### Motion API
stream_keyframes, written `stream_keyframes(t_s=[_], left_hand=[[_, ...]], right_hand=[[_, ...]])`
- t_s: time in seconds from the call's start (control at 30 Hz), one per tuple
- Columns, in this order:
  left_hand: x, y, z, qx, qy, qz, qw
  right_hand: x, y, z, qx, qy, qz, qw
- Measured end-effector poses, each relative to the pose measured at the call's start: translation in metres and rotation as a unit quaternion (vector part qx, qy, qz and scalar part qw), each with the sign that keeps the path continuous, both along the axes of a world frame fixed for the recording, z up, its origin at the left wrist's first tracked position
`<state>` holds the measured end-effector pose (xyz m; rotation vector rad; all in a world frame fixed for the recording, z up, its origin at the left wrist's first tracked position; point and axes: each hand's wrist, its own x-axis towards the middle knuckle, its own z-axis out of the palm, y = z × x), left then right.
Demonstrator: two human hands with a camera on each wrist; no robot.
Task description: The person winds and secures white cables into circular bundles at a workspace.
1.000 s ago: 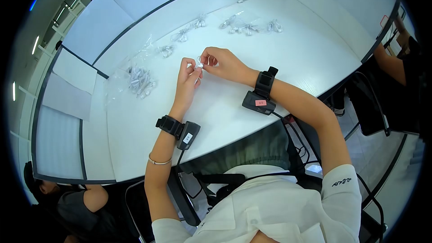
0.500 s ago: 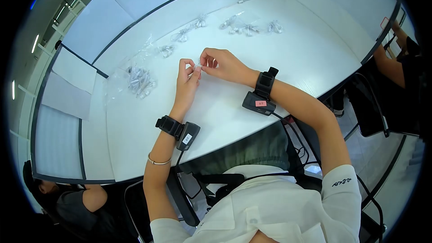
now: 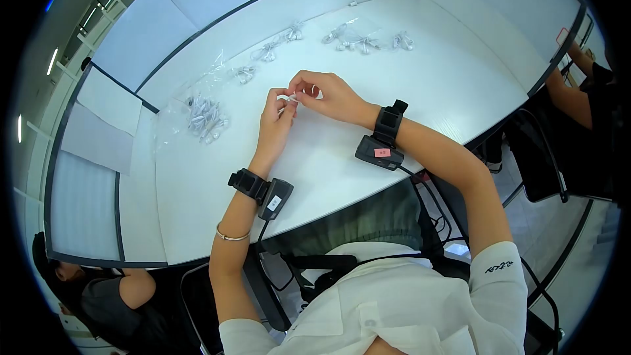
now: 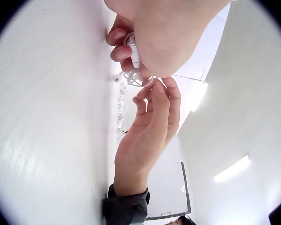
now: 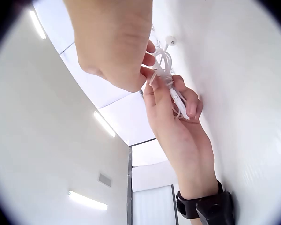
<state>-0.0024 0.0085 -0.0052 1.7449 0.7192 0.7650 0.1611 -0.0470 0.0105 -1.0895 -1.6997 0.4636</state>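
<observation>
Between my two hands is a coiled bundle of white wired earphones [image 5: 165, 65]. Its in-line remote [image 4: 134, 52] lies against the curled fingers of my left hand [image 3: 275, 118], which grips the bundle. My right hand [image 3: 328, 95] meets it from the right, thumb and forefinger pinching the white cable [image 4: 136, 82] at the wrapped middle of the coil. A round earbud [image 5: 171, 41] sticks out past the loops. Both hands are held above the white table, their fingertips close together; part of the bundle is hidden behind the fingers.
On the white table [image 3: 388, 105], a clear plastic bag [image 3: 177, 115] with a pile of white cables [image 3: 206, 118] lies at the left. Several more bundled earphones [image 3: 266, 51] form a row along the back. Upright panels [image 3: 263, 6] edge the table. Other people sit at both sides.
My fingertips have drawn closer together around the bundle. The loop that stood up between my hands a second ago is now lower and more covered by fingers. My forearms have barely moved.
</observation>
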Motion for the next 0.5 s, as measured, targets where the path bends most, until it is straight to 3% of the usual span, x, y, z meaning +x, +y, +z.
stream_keyframes(t_s=[0.2, 0.5], left_hand=[[-0.0009, -0.0029, 0.0015, 0.060, -0.026, 0.020, 0.998], [-0.0007, -0.0001, -0.0017, 0.013, -0.043, -0.015, 0.999]], right_hand=[[0.0000, -0.0001, -0.0052, -0.030, -0.044, -0.039, 0.998], [-0.0004, -0.0003, -0.0036, -0.027, -0.049, -0.102, 0.993]])
